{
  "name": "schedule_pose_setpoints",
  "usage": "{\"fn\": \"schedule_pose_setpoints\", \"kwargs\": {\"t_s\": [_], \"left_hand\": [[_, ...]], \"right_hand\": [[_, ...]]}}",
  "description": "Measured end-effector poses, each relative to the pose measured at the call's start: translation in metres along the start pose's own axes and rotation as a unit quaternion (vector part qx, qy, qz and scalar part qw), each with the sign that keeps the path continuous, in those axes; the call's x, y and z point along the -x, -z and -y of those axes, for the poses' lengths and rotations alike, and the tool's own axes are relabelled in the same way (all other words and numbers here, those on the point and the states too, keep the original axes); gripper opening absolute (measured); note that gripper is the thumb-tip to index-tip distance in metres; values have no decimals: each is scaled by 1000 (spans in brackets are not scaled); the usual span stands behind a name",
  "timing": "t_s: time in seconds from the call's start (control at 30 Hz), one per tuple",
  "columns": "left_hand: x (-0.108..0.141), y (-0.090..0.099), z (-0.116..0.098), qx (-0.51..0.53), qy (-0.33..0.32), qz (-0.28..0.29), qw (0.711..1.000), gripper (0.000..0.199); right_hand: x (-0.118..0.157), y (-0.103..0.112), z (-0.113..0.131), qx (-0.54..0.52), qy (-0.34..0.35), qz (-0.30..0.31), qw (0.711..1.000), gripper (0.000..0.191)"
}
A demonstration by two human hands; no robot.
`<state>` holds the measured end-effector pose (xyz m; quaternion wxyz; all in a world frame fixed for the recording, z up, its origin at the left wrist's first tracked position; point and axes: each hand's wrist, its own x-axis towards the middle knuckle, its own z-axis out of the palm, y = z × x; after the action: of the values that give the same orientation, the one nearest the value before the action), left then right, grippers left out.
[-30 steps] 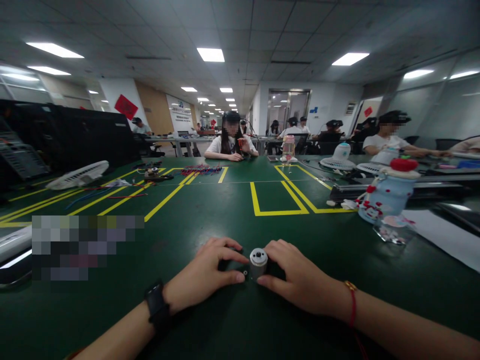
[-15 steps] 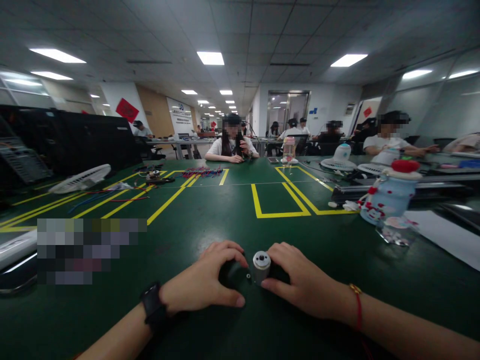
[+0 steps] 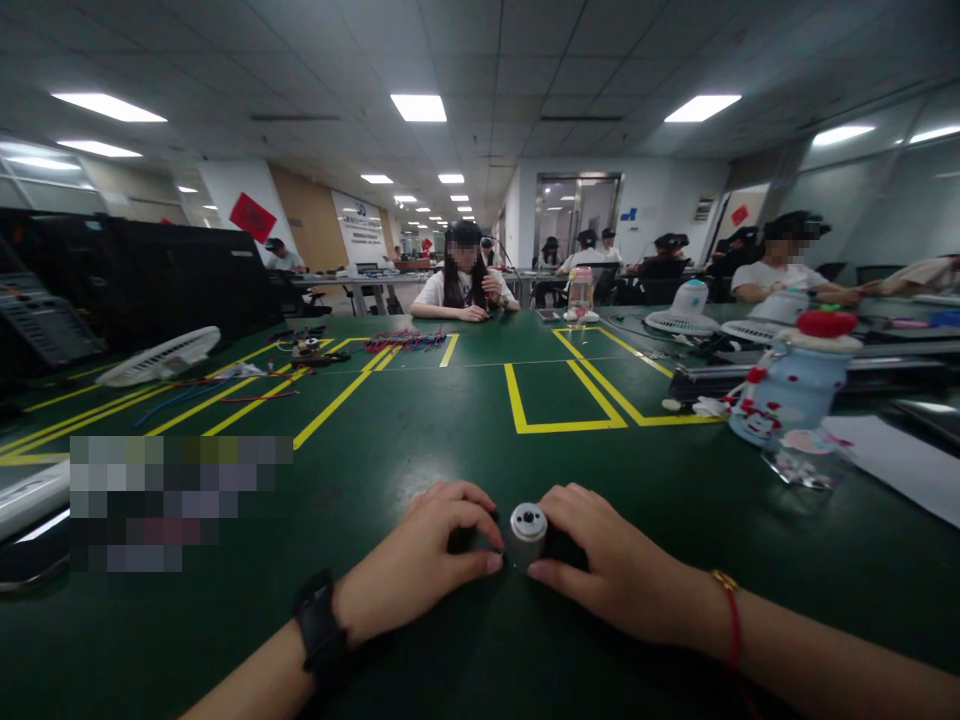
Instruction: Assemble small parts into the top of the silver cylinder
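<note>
In the head view a silver metal cylinder (image 3: 528, 535) stands upright on the green table (image 3: 390, 440), its round top showing a dark centre hole and smaller holes. My right hand (image 3: 600, 555) is closed around its right side, thumb in front and fingers behind. Just left of the cylinder, my left hand (image 3: 439, 550) has thumb and index fingertip closed on a tiny pale ring, now mostly hidden between them. The left fingertips are close to the cylinder, with a narrow gap.
A blue bottle (image 3: 795, 385) with a red top and a small clear bag (image 3: 802, 465) stand at the right beside white paper (image 3: 892, 470). A white fan (image 3: 161, 357) and several wires (image 3: 405, 343) lie further left. Across the table sits a person (image 3: 465, 280).
My left thumb and index finger have come together on the tiny ring, which lay in plain sight beside the cylinder. The right hand keeps its hold on the cylinder.
</note>
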<state>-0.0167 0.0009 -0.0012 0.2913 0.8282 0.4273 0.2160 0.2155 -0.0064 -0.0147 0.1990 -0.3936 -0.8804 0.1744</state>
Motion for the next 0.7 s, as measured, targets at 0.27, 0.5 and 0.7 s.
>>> {"fn": "schedule_pose_setpoints", "kwargs": {"t_s": [0.27, 0.5, 0.7], "left_hand": [[-6, 2, -18, 60, -39, -142, 987, 13], [-8, -12, -28, 43, -39, -142, 988, 18], [-7, -7, -27, 64, -24, -93, 993, 20]], "right_hand": [[0, 0, 0, 9, 5, -5, 1000, 21], [-1, -3, -2, 20, 18, -19, 999, 26], [0, -3, -2, 16, 18, -16, 1000, 25]]}}
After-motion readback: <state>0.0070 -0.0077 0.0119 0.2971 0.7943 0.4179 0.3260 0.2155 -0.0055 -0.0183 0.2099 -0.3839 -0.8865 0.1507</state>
